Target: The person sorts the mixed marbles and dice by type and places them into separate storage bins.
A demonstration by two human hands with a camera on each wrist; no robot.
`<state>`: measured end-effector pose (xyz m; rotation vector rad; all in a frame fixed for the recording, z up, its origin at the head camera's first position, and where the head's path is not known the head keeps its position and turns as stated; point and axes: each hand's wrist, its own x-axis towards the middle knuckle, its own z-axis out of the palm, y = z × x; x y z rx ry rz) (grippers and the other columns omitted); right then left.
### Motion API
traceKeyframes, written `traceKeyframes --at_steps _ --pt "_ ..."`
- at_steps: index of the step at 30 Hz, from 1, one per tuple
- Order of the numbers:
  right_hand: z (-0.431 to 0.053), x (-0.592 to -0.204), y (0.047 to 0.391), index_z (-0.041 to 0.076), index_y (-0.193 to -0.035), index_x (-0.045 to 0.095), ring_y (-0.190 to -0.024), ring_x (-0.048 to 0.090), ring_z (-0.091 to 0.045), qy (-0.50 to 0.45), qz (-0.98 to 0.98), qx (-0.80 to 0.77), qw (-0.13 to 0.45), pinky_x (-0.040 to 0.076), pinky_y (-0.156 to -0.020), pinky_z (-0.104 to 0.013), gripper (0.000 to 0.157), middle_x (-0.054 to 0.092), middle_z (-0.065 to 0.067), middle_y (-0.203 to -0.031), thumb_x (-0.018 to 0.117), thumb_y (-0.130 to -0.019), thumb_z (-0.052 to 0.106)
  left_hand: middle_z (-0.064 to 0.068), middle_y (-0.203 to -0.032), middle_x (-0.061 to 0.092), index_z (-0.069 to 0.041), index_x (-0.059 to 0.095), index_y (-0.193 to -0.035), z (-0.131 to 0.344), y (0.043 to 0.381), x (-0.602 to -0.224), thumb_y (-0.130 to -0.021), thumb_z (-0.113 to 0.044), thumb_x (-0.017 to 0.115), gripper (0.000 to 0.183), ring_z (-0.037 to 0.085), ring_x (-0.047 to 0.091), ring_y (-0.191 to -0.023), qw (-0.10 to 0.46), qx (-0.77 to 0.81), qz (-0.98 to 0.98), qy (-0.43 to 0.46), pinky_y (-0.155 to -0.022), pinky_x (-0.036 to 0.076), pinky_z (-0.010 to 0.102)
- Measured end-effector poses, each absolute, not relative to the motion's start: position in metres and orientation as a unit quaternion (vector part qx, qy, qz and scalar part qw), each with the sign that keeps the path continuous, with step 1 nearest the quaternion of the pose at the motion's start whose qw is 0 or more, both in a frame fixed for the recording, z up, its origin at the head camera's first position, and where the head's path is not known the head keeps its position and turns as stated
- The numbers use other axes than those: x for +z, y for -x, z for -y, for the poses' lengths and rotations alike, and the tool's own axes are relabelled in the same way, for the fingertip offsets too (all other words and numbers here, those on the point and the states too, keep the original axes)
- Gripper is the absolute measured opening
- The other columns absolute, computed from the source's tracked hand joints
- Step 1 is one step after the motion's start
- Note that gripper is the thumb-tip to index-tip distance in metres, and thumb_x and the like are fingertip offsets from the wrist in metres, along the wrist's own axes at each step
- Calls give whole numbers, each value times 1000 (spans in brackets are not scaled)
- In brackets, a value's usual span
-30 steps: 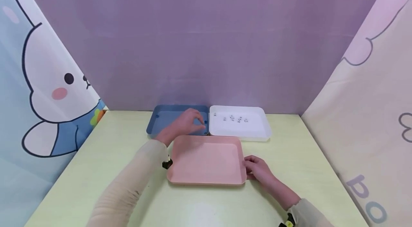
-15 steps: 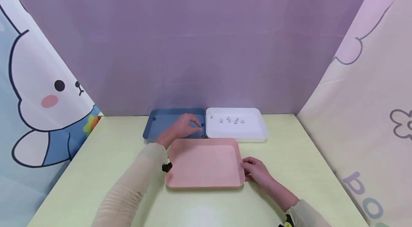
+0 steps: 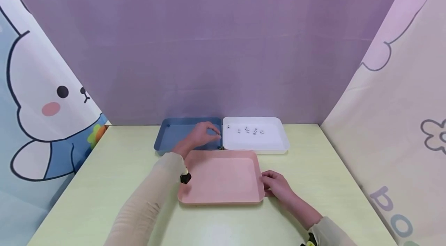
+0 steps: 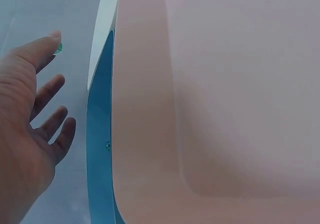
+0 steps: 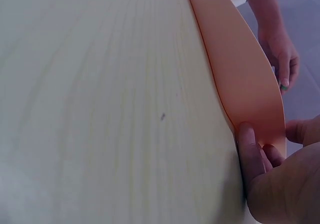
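Note:
Over the right end of the blue tray, my left hand pinches a small green translucent piece, bead-like, between thumb and index finger. The other fingers are spread and loosely bent. Another green bead shows against the blue tray's wall in the left wrist view. My right hand grips the right rim of the pink tray, thumb on one side of the wall and fingertips on the other. Nothing lies in the pink tray.
A white tray stands right of the blue one, with several tiny dark-marked pieces inside. One dark bit sits in the blue tray's far left corner. A purple backdrop rises behind the pale wooden table.
The head view has shifted a little. My left hand has stayed over the blue tray's right end, with small finger movements. My right hand keeps hold of the pink tray, which has not moved.

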<state>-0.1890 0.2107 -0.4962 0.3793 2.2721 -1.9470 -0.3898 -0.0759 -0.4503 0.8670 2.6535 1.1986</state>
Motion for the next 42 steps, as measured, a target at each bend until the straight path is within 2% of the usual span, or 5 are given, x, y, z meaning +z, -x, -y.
traceKeyframes --at_steps 7,16,23,31,42 --pt "-211 -499 190 -6 -110 61 -72 61 -21 -132 -749 -646 63 56 -60 -35 25 63 -13 -87 60 -92 11 3 -127 58 -15 75 -106 77 389 -449 -88 -30 74 23 25 49 -123 52 418 -866 -269 -95 45 49" --pt "-210 -498 189 -7 -110 60 -73 62 -22 -126 -746 -651 61 56 -61 -36 25 62 -13 -89 60 -94 12 1 -124 59 -14 74 -108 72 393 -449 -88 -33 74 27 25 49 -122 44 417 -868 -266 -95 45 48" --pt "-210 -499 190 -7 -110 60 -73 62 -21 -122 -743 -655 59 55 -60 -34 25 62 -13 -89 60 -92 11 2 -128 55 -15 72 -114 68 393 -448 -91 -35 69 30 26 47 -125 26 411 -871 -270 -92 47 47" --pt "-212 -500 191 -7 -109 60 -73 61 -21 -124 -746 -652 54 56 -61 -34 24 62 -13 -88 59 -92 10 4 -124 59 -13 72 -113 77 389 -436 -95 -26 65 24 26 48 -124 2 387 -874 -294 -96 44 49" --pt "-210 -501 191 -6 -106 61 -71 61 -20 -135 -746 -650 52 55 -59 -33 21 62 -12 -86 61 -91 9 8 -135 52 -17 62 -130 107 358 -416 -95 -37 63 41 30 45 -127 -44 263 -911 -316 -102 38 52"
